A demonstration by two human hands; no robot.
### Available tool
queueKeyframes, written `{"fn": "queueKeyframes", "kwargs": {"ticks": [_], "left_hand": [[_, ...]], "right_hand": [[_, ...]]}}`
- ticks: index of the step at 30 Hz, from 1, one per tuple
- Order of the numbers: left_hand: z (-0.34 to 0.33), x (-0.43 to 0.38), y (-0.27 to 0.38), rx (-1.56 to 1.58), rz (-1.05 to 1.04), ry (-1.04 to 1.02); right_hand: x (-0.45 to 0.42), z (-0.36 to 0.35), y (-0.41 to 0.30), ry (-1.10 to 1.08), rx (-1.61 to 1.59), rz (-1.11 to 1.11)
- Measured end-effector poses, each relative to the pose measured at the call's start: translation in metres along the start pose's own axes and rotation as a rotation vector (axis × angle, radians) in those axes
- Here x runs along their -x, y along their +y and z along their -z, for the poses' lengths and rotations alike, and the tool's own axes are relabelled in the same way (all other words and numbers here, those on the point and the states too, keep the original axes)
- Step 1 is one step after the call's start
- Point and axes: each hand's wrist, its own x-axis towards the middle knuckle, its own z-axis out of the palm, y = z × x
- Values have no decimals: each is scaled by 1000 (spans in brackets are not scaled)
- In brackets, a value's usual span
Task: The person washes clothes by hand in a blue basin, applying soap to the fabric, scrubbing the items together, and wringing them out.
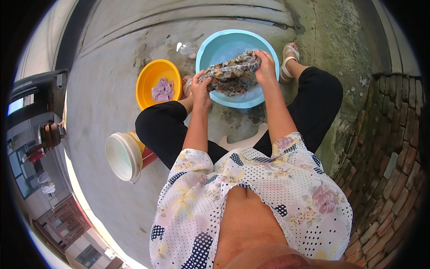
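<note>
A wet, ruffled patterned cloth (233,74) in grey, yellow and brown is stretched between my two hands. My left hand (201,88) grips its left end, near the basin's left rim. At the upper right end, my right hand (265,69) holds the gathered fabric. Beneath the cloth stands a light blue plastic basin (239,103) with sudsy water (221,47) in it. The middle of the cloth sags over the water; whether its lower folds touch the surface I cannot tell.
A yellow plastic basin (142,79) holds a crumpled lilac cloth (163,90). Behind it lies a clear pump bottle (186,49) with a white head. A white-rimmed bucket (124,156) is beside my left knee. Pale stool (245,136) beneath me; stacked bricks (389,168) at right.
</note>
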Motion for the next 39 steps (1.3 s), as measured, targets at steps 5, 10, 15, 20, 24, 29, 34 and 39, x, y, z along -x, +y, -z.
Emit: {"fn": "queueKeyframes", "kwargs": {"ticks": [5,10,15,20,24,29,34,39], "left_hand": [[-7,15,23,231,72,-217],[-4,16,22,296,-44,-141],[0,19,23,276,-118,6],[0,23,24,198,-79,38],[2,16,10,66,-73,103],[27,-12,-17,-564,-141,330],[3,-18,25,-903,-255,499],[-15,-25,101,-859,-592,478]], "right_hand": [[4,-9,-18,-1,-57,-21],[3,-8,-32,-74,-63,-1],[1,0,-43,-87,-18,-22],[2,-4,-59,-141,76,-22],[9,-19,-75,-182,163,26],[25,-63,-92,-312,322,29],[19,-76,-116,-432,604,149],[1,-90,-131,-433,688,326]]}}
